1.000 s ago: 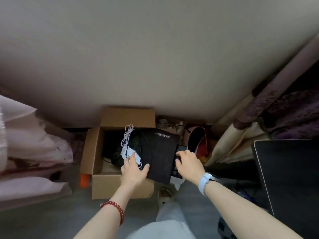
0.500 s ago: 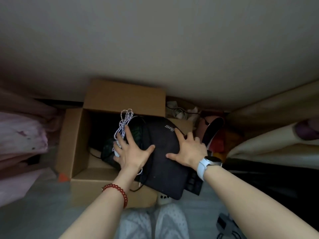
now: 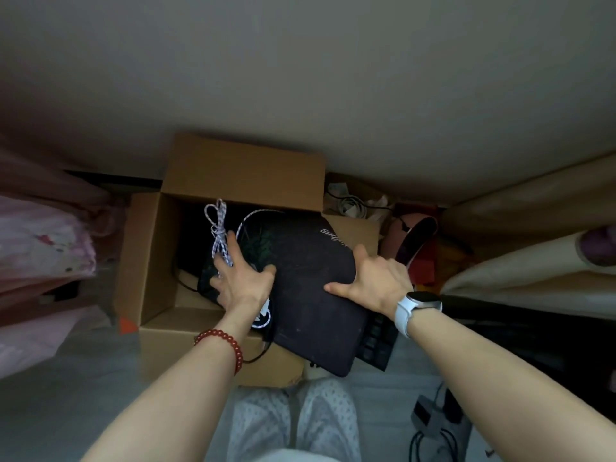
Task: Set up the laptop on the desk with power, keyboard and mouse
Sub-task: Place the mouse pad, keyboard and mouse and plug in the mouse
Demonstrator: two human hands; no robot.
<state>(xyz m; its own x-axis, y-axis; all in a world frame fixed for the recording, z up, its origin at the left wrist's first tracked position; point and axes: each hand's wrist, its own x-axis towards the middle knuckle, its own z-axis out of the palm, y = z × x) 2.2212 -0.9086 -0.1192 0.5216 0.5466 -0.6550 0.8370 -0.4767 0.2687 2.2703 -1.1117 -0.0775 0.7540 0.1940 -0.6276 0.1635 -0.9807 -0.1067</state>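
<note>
A flat black pad with white lettering (image 3: 310, 295) lies tilted across the right side of an open cardboard box (image 3: 240, 168) on the floor. A black keyboard (image 3: 378, 345) sticks out from under the pad's lower right edge. My left hand (image 3: 241, 281) lies spread over the pad's left edge, thumb on the pad, fingers on a white-and-blue braided cable (image 3: 218, 235). My right hand (image 3: 375, 278) holds the pad's right edge, thumb on top, fingers curled over the side. What the cable leads to is hidden under my left hand.
A wall rises right behind the box. Pink fabric (image 3: 43, 248) hangs at the left, pale cushions (image 3: 533, 275) lie at the right. A pink item (image 3: 413, 245) and white cords (image 3: 350, 205) sit right of the box. A grey power strip with cables (image 3: 433, 425) lies on the floor.
The view has closed in on the box. My right hand went from beside the pad onto it and now grips its right edge. My left hand stays spread on the left edge.
</note>
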